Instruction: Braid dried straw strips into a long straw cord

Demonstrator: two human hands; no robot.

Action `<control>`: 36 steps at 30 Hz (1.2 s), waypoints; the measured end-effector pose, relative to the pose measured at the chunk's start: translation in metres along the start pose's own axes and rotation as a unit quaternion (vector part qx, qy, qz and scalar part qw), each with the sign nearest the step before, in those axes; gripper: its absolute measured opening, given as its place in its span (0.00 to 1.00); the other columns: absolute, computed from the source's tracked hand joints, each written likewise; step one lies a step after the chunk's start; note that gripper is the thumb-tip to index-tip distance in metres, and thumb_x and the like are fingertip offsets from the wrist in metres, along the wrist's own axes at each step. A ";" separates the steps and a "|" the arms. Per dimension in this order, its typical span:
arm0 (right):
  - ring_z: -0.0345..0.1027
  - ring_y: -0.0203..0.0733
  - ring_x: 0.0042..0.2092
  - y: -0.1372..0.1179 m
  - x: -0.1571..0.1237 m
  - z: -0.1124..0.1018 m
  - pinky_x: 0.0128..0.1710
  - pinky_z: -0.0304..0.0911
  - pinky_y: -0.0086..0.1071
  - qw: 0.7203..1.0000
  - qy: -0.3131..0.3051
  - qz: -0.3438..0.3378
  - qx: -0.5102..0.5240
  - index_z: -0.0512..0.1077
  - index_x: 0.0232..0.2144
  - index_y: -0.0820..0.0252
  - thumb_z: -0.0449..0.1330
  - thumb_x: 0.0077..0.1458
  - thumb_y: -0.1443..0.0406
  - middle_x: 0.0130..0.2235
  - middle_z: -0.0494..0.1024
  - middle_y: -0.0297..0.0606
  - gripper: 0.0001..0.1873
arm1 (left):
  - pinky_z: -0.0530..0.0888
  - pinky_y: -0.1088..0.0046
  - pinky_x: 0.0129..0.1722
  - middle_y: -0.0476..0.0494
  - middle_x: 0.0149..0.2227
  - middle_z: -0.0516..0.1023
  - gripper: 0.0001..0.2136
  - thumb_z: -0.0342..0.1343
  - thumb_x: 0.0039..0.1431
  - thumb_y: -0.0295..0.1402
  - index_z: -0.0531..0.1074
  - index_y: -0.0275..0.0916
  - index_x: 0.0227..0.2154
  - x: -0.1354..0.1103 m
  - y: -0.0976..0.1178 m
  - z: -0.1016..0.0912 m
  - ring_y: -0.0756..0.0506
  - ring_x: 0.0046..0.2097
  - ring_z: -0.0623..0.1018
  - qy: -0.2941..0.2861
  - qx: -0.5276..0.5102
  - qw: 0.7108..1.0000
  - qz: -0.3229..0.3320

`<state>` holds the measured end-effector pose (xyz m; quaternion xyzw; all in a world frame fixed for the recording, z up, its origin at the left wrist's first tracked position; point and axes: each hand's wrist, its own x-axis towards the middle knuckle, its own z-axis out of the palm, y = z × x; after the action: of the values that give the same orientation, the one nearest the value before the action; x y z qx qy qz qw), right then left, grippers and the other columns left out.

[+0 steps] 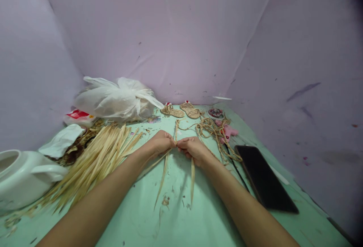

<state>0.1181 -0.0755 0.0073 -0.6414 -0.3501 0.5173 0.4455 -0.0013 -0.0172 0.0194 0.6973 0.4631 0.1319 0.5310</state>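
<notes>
My left hand (159,143) and my right hand (192,149) meet at the middle of the pale green table (181,216), both with fingers pinched closed on a thin plaited straw cord (176,128) that runs away from them toward the back. Loose straw strips (162,180) hang from the pinch and trail toward me on the table, one under each hand. A big pile of dry straw strips (96,160) lies just left of my left forearm.
A white plastic bag (119,99) sits at the back left, a white ceramic pot (19,179) at the left edge. Two small woven straw sandals (181,110), a coil of straw rope (212,129) and a pink glue gun (228,131) lie behind. A dark phone (263,180) lies right. Purple walls enclose the table.
</notes>
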 end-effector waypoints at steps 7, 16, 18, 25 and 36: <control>0.41 0.24 0.13 0.004 0.003 0.000 0.13 0.34 0.25 1.000 0.014 -0.005 0.009 0.66 0.14 0.66 0.55 0.33 0.69 0.13 0.65 0.30 0.04 | 0.56 0.78 0.17 0.49 0.13 0.66 0.06 0.51 0.38 0.30 0.70 0.33 0.15 -0.009 0.009 -0.012 0.54 0.17 0.60 0.028 0.148 0.988 0.023; 0.42 0.25 0.13 0.006 -0.001 0.008 0.13 0.36 0.24 0.992 0.012 0.002 0.123 0.64 0.12 0.64 0.54 0.29 0.70 0.09 0.56 0.25 0.01 | 0.66 0.72 0.32 0.37 0.28 0.74 0.09 0.50 0.43 0.30 0.74 0.35 0.27 -0.041 0.020 0.042 0.43 0.34 0.74 0.128 0.401 0.905 0.067; 0.47 0.26 0.15 0.004 -0.002 0.006 0.13 0.40 0.23 0.990 0.002 0.014 0.143 0.66 0.14 0.65 0.55 0.28 0.71 0.11 0.60 0.27 0.02 | 0.66 0.72 0.33 0.38 0.29 0.75 0.09 0.51 0.43 0.30 0.74 0.36 0.28 -0.045 0.022 0.045 0.43 0.34 0.74 0.099 0.405 0.905 0.082; 0.44 0.24 0.12 0.001 0.000 0.000 0.12 0.38 0.23 0.992 -0.038 0.037 0.119 0.69 0.18 0.67 0.55 0.32 0.71 0.11 0.62 0.28 0.04 | 0.59 0.77 0.17 0.43 0.25 0.75 0.10 0.49 0.44 0.28 0.71 0.32 0.30 -0.025 0.030 -0.013 0.55 0.15 0.63 0.143 0.135 0.980 -0.025; 0.58 0.29 0.20 0.015 0.008 -0.005 0.21 0.51 0.24 0.989 -0.065 -0.102 -0.083 0.70 0.18 0.66 0.55 0.38 0.69 0.19 0.71 0.35 0.05 | 0.55 0.77 0.13 0.53 0.08 0.57 0.07 0.51 0.41 0.30 0.65 0.34 0.14 -0.005 0.005 0.004 0.54 0.12 0.58 -0.008 0.018 0.993 -0.116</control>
<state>0.1244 -0.0744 -0.0089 -0.6019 -0.4842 0.4788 0.4172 0.0019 -0.0235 0.0238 0.6493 0.5389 0.0554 0.5338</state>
